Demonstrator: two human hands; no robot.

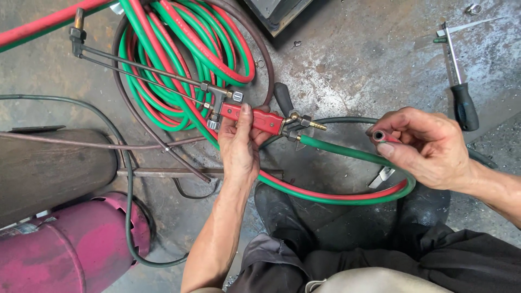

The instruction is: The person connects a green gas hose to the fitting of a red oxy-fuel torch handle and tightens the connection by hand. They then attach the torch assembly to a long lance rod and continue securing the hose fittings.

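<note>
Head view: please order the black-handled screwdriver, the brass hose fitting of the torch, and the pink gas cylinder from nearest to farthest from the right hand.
From the right hand:
1. Black-handled screwdriver, on the floor just above the hand.
2. Brass hose fitting, toward the left hand, at the red torch handle's end.
3. Pink gas cylinder, far away at the lower left.

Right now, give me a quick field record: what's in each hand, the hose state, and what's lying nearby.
left hand: grips the red torch handle, thumb along its top
right hand: pinches the open end of the red hose between its fingers
green hose: on one brass inlet of the torch
second brass inlet: bare
red hose end to inlet: apart
hose coil: red and green, on the concrete floor
screwdriver: black handle, on the floor past the right hand
cylinder: pink, lower left
</note>
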